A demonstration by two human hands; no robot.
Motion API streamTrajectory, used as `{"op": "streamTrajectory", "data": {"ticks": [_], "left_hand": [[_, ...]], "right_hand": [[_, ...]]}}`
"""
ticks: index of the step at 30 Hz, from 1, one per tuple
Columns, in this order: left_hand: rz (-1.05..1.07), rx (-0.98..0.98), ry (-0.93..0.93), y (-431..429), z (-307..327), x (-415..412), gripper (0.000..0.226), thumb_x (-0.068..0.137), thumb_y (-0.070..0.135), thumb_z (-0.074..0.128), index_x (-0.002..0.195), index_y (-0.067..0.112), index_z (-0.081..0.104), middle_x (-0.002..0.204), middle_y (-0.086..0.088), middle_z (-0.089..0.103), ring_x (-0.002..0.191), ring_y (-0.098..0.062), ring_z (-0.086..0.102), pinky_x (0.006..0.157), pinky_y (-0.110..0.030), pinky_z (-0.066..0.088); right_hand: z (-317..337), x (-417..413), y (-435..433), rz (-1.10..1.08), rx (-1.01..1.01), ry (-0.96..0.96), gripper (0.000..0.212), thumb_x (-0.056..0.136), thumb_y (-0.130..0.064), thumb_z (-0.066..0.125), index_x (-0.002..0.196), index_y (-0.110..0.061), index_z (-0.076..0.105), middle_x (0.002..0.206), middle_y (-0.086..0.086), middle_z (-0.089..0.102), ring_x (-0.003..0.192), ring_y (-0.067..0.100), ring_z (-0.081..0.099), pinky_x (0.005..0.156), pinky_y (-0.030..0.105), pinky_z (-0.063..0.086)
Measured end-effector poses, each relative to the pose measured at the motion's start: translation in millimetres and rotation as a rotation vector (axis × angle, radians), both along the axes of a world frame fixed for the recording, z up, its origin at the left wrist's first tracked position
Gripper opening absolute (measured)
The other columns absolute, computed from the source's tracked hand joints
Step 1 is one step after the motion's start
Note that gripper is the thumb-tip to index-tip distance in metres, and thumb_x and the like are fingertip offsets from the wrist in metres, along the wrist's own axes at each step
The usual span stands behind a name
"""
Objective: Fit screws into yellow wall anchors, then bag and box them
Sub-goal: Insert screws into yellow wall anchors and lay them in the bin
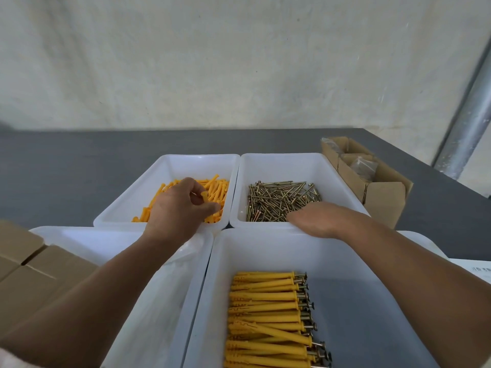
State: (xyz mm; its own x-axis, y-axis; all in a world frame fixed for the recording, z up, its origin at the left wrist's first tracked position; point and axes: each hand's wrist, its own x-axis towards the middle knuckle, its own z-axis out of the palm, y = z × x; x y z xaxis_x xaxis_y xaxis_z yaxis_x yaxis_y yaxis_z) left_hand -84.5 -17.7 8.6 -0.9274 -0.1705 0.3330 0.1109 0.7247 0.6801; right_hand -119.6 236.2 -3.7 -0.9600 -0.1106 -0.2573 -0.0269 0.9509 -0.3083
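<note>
Anchors [265,301] of yellow plastic, screw-fitted, are piled at six o'clock; a loose anchor [205,197] is pinched by the left hand [178,208]; the hold of the right hand [318,219] is hidden; bagging remains.

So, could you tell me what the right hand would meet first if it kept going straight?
Probably the loose screws in the far right tray: the right hand reaches over its near rim, fingers aimed at the pile, though its height is unclear.
</note>
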Motion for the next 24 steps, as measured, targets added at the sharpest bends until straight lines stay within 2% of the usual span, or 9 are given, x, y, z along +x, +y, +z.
{"op": "streamTrajectory", "data": {"ticks": [5,8,11,14,18,21,22,24], "left_hand": [[0.015,0.21,0.166,3.5,10.0,0.6,0.019,0.078,0.03,0.079,0.082,0.026,0.061,0.069,0.007,0.065,0.061,-0.006,0.059,0.056,-0.021,0.041],[-0.028,0.342,0.215,8.9,17.7,3.7,0.013,0.081,0.026,0.077,0.085,0.023,0.065,0.066,0.006,0.065,0.068,-0.019,0.065,0.066,-0.032,0.052],[-0.172,0.608,0.175,17.6,23.5,10.4,0.005,0.086,0.017,0.072,0.085,0.017,0.068,0.065,0.003,0.067,0.071,-0.021,0.07,0.073,-0.037,0.06],[-0.31,0.726,0.057,32.7,21.9,19.5,0.005,0.09,0.012,0.067,0.087,0.015,0.07,0.071,-0.004,0.068,0.07,-0.016,0.07,0.065,-0.029,0.059],[-0.446,0.639,-0.051,52.2,9.5,28.2,0.012,0.09,0.008,0.065,0.091,0.019,0.07,0.072,-0.004,0.061,0.069,-0.012,0.068,0.067,-0.033,0.061],[-0.478,0.53,-0.084,59.3,-1.7,30.5,0.011,0.09,0.011,0.067,0.096,0.02,0.07,0.064,0.005,0.059,0.07,-0.013,0.069,0.069,-0.031,0.061],[-0.482,0.494,-0.088,60.4,-4.2,31.0,0.012,0.089,0.012,0.068,0.099,0.02,0.07,0.063,0.006,0.057,0.071,-0.013,0.07,0.069,-0.029,0.061],[-0.486,0.462,-0.09,61.3,-6.2,30.7,0.017,0.088,0.014,0.069,0.104,0.019,0.068,0.065,0.0,0.058,0.072,-0.013,0.071,0.07,-0.028,0.061]], "right_hand": [[-2.0,1.7,2.0,-0.053,0.017,0.05,0.033,0.091,-0.048,0.036,0.067,-0.027,0.043,0.073,-0.007,0.044,0.079,0.017,0.048,0.069,0.033,0.037],[-1.7,2.2,2.0,-0.05,0.015,0.057,0.033,0.09,-0.048,0.036,0.067,-0.027,0.045,0.073,-0.007,0.045,0.072,0.012,0.045,0.064,0.032,0.035],[-1.5,1.6,1.8,-0.067,0.008,0.063,0.032,0.088,-0.049,0.038,0.067,-0.026,0.046,0.073,-0.007,0.047,0.072,0.014,0.047,0.064,0.032,0.035],[-2.8,1.8,1.6,-0.108,-0.014,0.105,0.033,0.082,-0.05,0.042,0.063,-0.024,0.048,0.068,-0.005,0.049,0.066,0.015,0.049,0.056,0.03,0.033],[-5.5,1.5,0.7,-0.197,-0.077,0.222,0.034,0.072,-0.05,0.055,0.056,-0.02,0.052,0.058,-0.005,0.055,0.056,0.014,0.054,0.051,0.026,0.033],[-5.4,2.1,-0.2,-0.245,-0.12,0.311,0.035,0.068,-0.05,0.064,0.055,-0.02,0.054,0.054,-0.007,0.054,0.055,0.012,0.055,0.048,0.024,0.032],[-4.3,3.0,-0.5,-0.243,-0.13,0.326,0.032,0.069,-0.049,0.065,0.057,-0.021,0.057,0.057,-0.006,0.056,0.057,0.012,0.055,0.048,0.025,0.033],[-2.5,5.5,-0.2,-0.231,-0.14,0.333,0.024,0.074,-0.042,0.067,0.069,-0.019,0.069,0.069,-0.003,0.065,0.066,0.014,0.06,0.054,0.03,0.047]]}}
